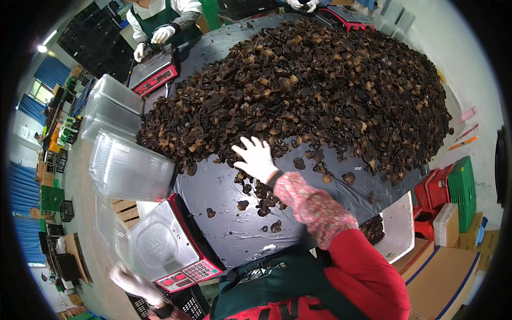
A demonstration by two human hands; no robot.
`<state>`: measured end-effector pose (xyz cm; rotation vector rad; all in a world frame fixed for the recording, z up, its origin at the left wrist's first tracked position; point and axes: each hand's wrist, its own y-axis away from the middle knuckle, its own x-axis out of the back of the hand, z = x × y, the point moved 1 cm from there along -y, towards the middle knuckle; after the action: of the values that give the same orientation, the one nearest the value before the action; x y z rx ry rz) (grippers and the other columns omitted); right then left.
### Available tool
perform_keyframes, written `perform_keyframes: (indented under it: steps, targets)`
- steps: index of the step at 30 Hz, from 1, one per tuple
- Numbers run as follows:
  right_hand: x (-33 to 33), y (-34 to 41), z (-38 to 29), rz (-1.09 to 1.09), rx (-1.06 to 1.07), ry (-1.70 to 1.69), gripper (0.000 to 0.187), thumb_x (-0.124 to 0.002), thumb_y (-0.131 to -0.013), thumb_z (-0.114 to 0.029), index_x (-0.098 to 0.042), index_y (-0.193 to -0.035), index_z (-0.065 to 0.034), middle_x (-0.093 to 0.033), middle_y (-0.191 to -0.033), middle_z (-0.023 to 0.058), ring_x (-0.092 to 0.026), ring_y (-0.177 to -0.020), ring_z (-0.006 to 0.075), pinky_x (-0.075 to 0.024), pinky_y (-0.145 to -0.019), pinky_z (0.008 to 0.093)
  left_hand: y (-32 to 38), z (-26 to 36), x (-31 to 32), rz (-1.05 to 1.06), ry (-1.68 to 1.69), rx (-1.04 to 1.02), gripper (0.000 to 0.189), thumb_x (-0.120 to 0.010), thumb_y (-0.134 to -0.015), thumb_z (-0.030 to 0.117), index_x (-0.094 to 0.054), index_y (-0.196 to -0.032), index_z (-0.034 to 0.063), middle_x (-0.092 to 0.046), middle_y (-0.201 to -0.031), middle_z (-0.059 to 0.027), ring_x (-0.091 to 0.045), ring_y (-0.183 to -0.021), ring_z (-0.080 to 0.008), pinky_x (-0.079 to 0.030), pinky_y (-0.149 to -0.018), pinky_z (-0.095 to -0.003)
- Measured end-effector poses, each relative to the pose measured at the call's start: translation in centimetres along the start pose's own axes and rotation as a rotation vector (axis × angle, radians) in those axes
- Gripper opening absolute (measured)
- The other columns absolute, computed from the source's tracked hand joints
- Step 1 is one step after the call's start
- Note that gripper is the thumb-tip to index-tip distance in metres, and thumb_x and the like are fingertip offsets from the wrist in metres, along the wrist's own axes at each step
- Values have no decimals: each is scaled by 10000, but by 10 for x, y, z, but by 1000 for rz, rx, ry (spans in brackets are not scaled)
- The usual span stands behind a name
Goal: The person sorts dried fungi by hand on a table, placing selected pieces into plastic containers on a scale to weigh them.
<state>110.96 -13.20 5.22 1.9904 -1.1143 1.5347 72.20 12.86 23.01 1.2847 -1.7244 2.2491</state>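
Observation:
My right hand [256, 161], in a white glove, lies with spread fingers at the near edge of a large heap of dark brown wood ear mushrooms [304, 88]. My left hand [136, 283], also gloved and blurred, is beside the left corner of a red digital scale [162, 240] with a bare steel pan. A blurred clear plastic container [116, 236] appears just above that hand; whether the fingers hold it I cannot tell. Loose mushrooms [263, 202] are scattered on the grey plastic sheet [240, 244] below my right hand.
Nested clear plastic containers [128, 168] stand left of the heap. Across the table, a co-worker's gloved hands [163, 35] are at another scale [154, 74]; a second person's hands [304, 5] show at the top. A white foam box [402, 228] and red crates [434, 188] are on the right.

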Motion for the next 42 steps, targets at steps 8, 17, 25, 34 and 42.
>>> perform_keyframes:
  steps: [8, 17, 25, 34, 42]
  targets:
    - [-1, 56, -49, -303, 226, -32, 515, -687, -823, -496, -619, -1256, -227, -522, -1324, 98, -451, -1228, 410, -457, -875, 575, 161, -26, 1, -274, 68, 138, 273, -580, -810, -136, -563, -1044, 3, -529, -1058, -133, -539, -961, -279, -475, -822, -364]
    - [60, 82, 16, 214, 476, -41, 108, -629, -902, -207, -722, -943, -169, -700, -1081, 46, -703, -850, 190, -566, -644, 294, 163, -17, -4, -385, -4, 82, 264, -575, -938, -16, -591, -1201, 0, -554, -1163, -165, -539, -1088, -307, -453, -922, -379]
    - [0, 26, 91, 64, -30, -16, 271, -706, -847, -272, -568, -1006, -101, -617, -935, 93, -662, -815, 307, -526, -666, 432, 89, 91, -43, -244, 431, 100, 253, -583, -908, -62, -645, -1143, 10, -664, -1034, -126, -639, -946, -304, -511, -865, -406]
    - [80, 121, 89, 151, -82, -570, 138, -707, -846, -154, -652, -943, -73, -611, -811, 76, -609, -691, 220, -506, -670, 313, 84, 255, -177, -725, 751, -183, 446, -699, -864, 252, -614, -1279, 109, -576, -1284, -165, -524, -1195, -363, -399, -1013, -469]
    - [165, 338, 119, -412, -749, -495, 197, -730, -838, -244, -690, -913, -67, -657, -815, 70, -646, -711, 182, -514, -681, 337, 121, 252, -158, -914, 651, -366, 463, -771, -778, 327, -648, -1143, 69, -414, -1485, -187, -313, -1400, -421, -255, -1143, -545]
